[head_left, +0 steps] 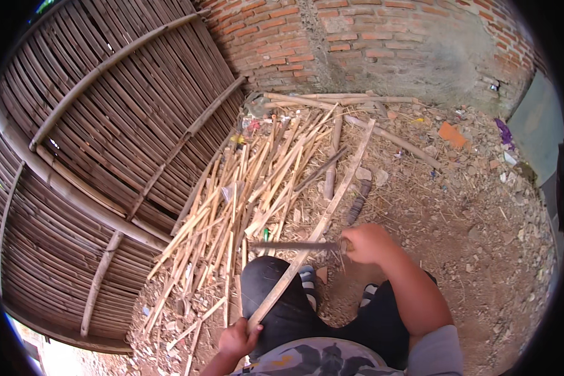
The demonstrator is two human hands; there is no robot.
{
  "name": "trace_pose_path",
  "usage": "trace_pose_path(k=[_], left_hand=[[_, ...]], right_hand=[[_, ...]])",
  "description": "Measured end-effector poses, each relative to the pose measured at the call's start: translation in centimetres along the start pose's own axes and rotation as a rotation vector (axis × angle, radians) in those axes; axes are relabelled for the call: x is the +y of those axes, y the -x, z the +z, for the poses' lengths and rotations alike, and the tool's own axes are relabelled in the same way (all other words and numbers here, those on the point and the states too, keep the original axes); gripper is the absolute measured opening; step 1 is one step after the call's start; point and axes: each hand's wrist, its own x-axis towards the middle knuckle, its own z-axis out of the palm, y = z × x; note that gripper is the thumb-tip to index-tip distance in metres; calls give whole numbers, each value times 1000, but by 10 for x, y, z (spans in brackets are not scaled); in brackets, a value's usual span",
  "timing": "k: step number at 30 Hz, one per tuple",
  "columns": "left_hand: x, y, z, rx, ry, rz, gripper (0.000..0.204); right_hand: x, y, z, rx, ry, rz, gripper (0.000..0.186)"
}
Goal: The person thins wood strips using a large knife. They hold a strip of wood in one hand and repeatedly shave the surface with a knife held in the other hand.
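A long pale bamboo slat (334,203) slants across my left thigh and reaches away over the ground. My left hand (237,338) is closed round its near end, beside my lap. In my right hand (366,243) is the handle of a machete (276,245); most of the handle is hidden by the fingers. The dark blade points left and crosses the slat just beyond my left knee. Whether its edge touches or cuts into the slat I cannot tell.
Many split bamboo strips (263,182) lie in a loose pile at the left. A bamboo-slat wall (131,81) leans along that side. Behind stands a brick wall (370,37). Bamboo poles (395,143), a dark ridged piece (358,202) and stones litter the dirt.
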Motion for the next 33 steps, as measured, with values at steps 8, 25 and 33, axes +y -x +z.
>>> trace_pose_path(k=[8, 25, 33], left_hand=[[1, -2, -3, 8, -22, 7, 47], [-18, -16, 27, 80, 62, 123, 42], [-11, -23, 23, 88, 78, 116, 43]], right_hand=[[-19, 13, 25, -77, -19, -86, 21], [-17, 11, 21, 24, -15, -191, 17], [25, -1, -14, 62, -106, 284, 23]])
